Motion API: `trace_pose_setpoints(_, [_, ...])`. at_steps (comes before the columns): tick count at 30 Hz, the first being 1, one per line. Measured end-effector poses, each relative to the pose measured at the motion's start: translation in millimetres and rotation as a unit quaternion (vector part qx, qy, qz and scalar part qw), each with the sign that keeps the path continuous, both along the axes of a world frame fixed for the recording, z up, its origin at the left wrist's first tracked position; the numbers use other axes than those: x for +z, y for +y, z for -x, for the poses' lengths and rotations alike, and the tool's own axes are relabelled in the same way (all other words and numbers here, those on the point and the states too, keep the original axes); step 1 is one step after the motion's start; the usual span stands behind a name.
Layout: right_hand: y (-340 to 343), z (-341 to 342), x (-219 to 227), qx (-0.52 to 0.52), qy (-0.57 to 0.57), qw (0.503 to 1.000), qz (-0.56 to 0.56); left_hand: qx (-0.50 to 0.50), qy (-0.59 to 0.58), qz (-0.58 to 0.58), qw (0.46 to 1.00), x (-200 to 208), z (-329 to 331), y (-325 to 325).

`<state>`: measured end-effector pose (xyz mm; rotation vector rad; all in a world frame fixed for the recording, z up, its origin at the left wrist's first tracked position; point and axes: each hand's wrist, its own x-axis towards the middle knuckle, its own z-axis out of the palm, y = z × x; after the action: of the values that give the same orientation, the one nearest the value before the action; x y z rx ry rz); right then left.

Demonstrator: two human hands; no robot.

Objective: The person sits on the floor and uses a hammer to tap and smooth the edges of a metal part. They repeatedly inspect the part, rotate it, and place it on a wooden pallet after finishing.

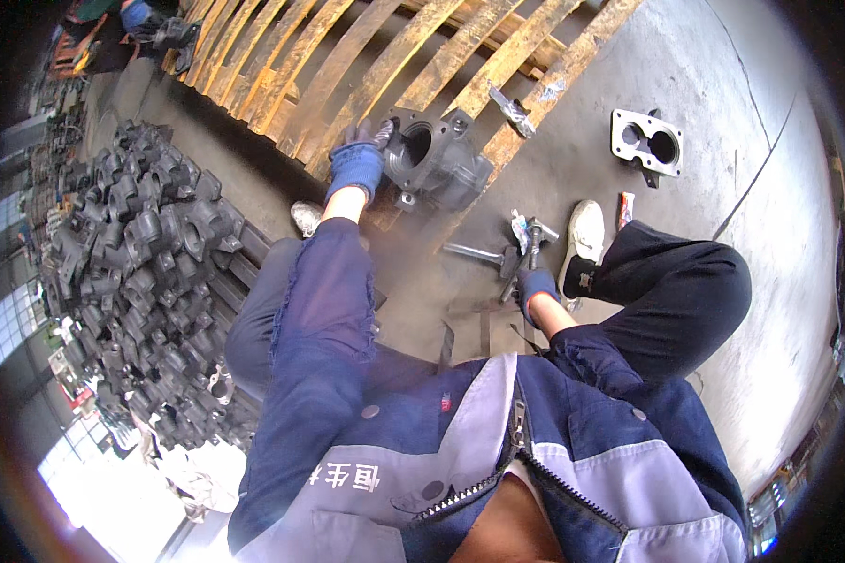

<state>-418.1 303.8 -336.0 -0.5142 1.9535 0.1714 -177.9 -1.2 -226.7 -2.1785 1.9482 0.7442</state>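
Observation:
At the pallet's near edge, a dark grey metal casting [460,174] with a square flange and a large round bore rests on the slats. My left hand [357,167], in a blue and grey glove, is closed on the left edge of its flange. Lower right, my gloved right hand [537,285] is closed round a metal hand tool [535,242] whose exact kind I cannot make out. A hammer [476,252] appears to lie on the floor just left of that hand.
The slatted wooden pallet [347,70] spans the top. Left is a big heap of dark castings [145,272]. A flanged metal plate [646,145] with two holes lies on the concrete floor at right. A red and white tube [625,208] lies beside my shoe [586,235]. Another person's gloved hand [136,14] shows top left.

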Motion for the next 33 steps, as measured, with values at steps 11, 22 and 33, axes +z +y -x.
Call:
trace_pose_setpoints(11, [-121, 21, 173, -0.020, -0.050, 0.944, 0.325, -0.253, -0.089, -0.068, 0.961, 43, -5, -24])
trace_pose_setpoints(22, [-219, 127, 330, 0.132, -0.008, 0.799, 0.587, -0.111, 0.313, 0.018, 0.943, 6, 47, 47])
trace_pose_setpoints(33, [-195, 57, 217, 0.138, -0.126, 0.946, 0.264, 0.305, 0.561, -0.164, 0.752, 114, 80, 68])
